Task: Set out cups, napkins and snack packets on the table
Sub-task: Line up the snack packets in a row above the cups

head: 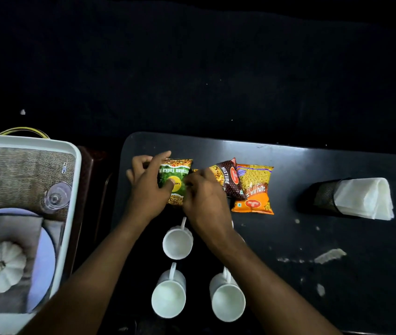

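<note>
left hand [147,187]: grasping the green packet [175,182] at 11 o'clock on the table [337,238]
right hand [206,201]: fingers pinching the same packet's right edge
other packets: brown packet [229,180], orange packet [255,189] at 12 o'clock
cups [177,243]: 6 o'clock
napkins [363,199]: 3 o'clock

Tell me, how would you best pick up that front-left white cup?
Probably by its handle. The front-left cup stands upright, mouth open upward, with the thin handle sticking out on its far side toward the next cup. Come from above and pinch the handle, or wrap the body from the clear left side.
</note>
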